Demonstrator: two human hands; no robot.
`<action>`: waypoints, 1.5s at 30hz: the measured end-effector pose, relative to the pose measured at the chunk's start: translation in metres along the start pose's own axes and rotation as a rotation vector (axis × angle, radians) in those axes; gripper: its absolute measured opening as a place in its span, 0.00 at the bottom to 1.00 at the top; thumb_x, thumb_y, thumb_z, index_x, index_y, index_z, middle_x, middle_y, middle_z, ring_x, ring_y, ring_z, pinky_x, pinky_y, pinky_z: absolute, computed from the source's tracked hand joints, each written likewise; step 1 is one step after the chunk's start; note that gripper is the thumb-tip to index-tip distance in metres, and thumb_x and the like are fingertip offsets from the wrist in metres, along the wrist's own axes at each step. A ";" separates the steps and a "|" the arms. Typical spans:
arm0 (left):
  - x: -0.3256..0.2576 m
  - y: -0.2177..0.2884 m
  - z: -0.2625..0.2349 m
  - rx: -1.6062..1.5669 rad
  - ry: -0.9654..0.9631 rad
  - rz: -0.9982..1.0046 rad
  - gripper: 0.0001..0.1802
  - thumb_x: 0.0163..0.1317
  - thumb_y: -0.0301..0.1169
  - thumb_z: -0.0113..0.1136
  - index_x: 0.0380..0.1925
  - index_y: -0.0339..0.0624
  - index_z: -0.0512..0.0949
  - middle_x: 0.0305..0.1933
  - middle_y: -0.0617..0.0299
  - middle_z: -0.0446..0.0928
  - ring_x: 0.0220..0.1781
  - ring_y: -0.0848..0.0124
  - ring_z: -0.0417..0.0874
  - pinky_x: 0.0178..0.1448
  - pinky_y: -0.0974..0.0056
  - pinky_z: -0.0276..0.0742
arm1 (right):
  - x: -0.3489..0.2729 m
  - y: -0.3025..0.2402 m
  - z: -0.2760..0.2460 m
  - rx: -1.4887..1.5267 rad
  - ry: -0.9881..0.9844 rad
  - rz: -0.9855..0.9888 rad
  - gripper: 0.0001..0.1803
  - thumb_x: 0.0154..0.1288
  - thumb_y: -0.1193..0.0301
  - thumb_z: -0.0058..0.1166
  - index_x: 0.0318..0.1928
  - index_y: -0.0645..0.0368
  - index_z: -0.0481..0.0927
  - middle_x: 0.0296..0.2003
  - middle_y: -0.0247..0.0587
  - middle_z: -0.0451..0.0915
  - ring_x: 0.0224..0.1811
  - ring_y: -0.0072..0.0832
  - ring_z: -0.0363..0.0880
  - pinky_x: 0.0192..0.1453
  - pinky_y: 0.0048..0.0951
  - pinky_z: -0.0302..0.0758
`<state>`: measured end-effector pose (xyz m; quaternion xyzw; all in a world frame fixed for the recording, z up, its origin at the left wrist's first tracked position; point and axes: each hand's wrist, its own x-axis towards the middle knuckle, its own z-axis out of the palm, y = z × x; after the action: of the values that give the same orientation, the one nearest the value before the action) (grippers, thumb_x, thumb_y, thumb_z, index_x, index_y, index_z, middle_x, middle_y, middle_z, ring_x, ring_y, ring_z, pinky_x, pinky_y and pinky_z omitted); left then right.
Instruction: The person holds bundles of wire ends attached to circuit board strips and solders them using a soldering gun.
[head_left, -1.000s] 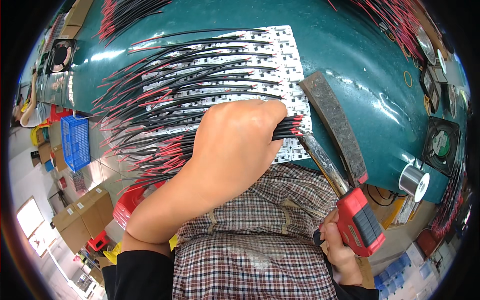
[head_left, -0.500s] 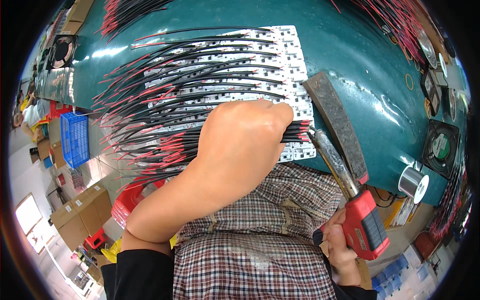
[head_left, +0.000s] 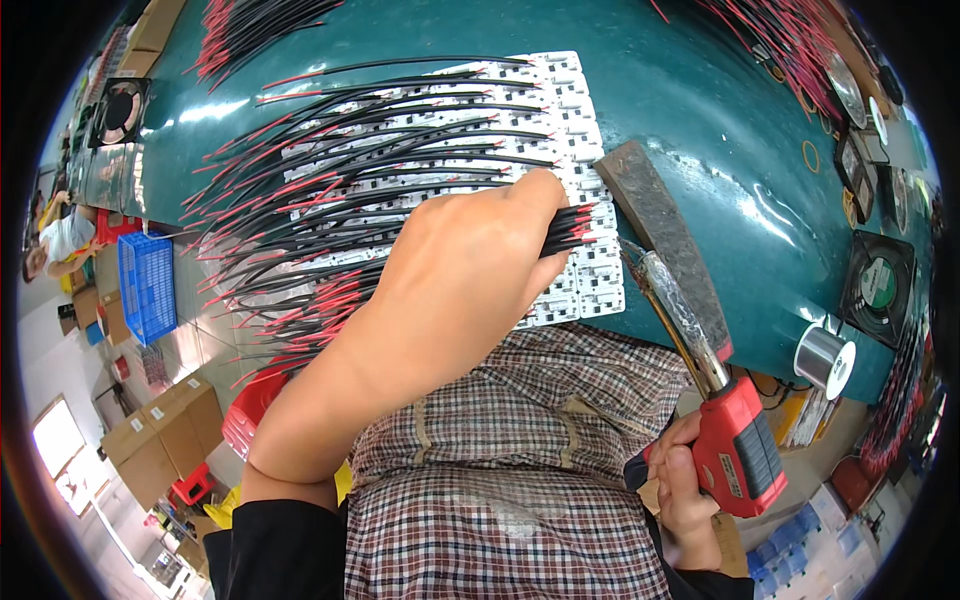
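Note:
My left hand (head_left: 465,275) is closed round a bundle of black wires (head_left: 560,232), whose red-tipped ends stick out on its right side. Under the hand lie white circuit boards (head_left: 575,130) in a panel, with rows of black and red wires (head_left: 340,180) fanning out to the left. At the lower right, my right hand (head_left: 683,490) grips the handle of a red and black soldering gun (head_left: 740,455). Its long metal barrel slants up and left, and the tip stands just right of the boards, apart from the wire ends.
Beside the boards a dark grey bar (head_left: 665,235) lies slanted on the green table (head_left: 720,130). A solder wire spool (head_left: 825,360) and a black fan (head_left: 880,285) sit on the right. More wire bundles (head_left: 260,35) lie at the far edge. A blue basket (head_left: 147,285) stands left.
My left hand has shifted away from me and slightly left with the wire bundle. The wire ends have moved off from the soldering tip; the gun has barely moved.

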<state>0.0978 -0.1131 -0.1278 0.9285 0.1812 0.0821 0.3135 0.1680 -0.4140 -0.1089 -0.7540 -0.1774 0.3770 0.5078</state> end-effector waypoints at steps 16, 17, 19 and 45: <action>-0.016 0.021 0.007 -0.071 0.016 -0.057 0.15 0.52 0.26 0.72 0.32 0.39 0.73 0.24 0.53 0.80 0.27 0.52 0.85 0.31 0.52 0.79 | -0.021 0.006 -0.008 -0.377 -0.014 0.096 0.08 0.62 0.73 0.66 0.41 0.61 0.85 0.33 0.41 0.84 0.34 0.33 0.85 0.41 0.32 0.80; -0.016 0.020 0.010 -0.049 0.024 -0.054 0.14 0.52 0.26 0.72 0.32 0.39 0.73 0.24 0.52 0.80 0.27 0.52 0.85 0.31 0.52 0.79 | -0.022 0.007 -0.009 -0.285 -0.007 0.128 0.09 0.61 0.73 0.67 0.41 0.61 0.85 0.33 0.41 0.85 0.34 0.34 0.85 0.40 0.33 0.81; -0.017 0.018 0.014 -0.020 0.030 -0.053 0.14 0.52 0.27 0.72 0.30 0.39 0.73 0.24 0.52 0.80 0.27 0.52 0.85 0.31 0.52 0.79 | -0.022 0.009 -0.009 -0.224 -0.017 0.152 0.10 0.59 0.73 0.68 0.41 0.62 0.85 0.32 0.42 0.85 0.33 0.35 0.85 0.38 0.34 0.81; -0.014 0.019 0.013 0.030 0.022 -0.089 0.12 0.49 0.23 0.73 0.33 0.37 0.79 0.27 0.50 0.81 0.30 0.50 0.85 0.34 0.52 0.79 | -0.015 0.015 -0.005 -0.216 -0.008 0.038 0.11 0.55 0.76 0.68 0.41 0.63 0.85 0.31 0.42 0.85 0.31 0.37 0.85 0.37 0.35 0.80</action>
<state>0.0936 -0.1404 -0.1270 0.9231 0.2269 0.0756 0.3010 0.1600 -0.4327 -0.1154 -0.8062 -0.2049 0.3680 0.4155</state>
